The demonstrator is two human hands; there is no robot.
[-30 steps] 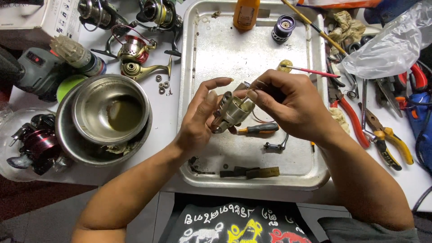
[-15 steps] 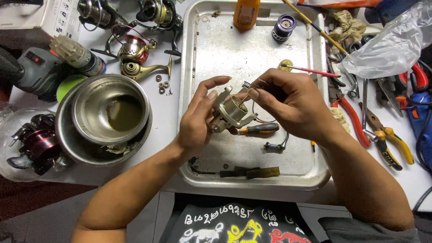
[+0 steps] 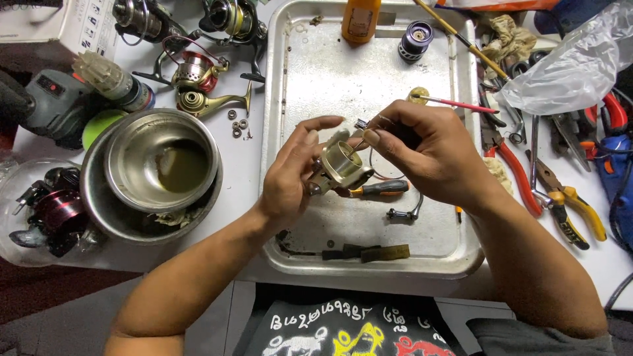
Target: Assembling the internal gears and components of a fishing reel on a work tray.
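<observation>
Left hand (image 3: 290,178) clasps the reel body (image 3: 343,166), open cup facing right; right hand (image 3: 428,155) pinches, seemingly, a thin tool (image 3: 361,140) at its rim.

Both arms come in bare from the bottom edge, no sleeves showing on either forearm, no watch, no bands at the wrists. The left hand (image 3: 293,175) is bare too, no glove, no ring to be seen on its fingers (image 3: 316,125). Same story on the right hand (image 3: 432,151): ungloved, nails short and plain. Down at the bottom, a black shirt (image 3: 343,326) fills the gap between the arms, printed with a row of white characters across the chest and cartoon-like figures beneath in white, yellow and red.
</observation>
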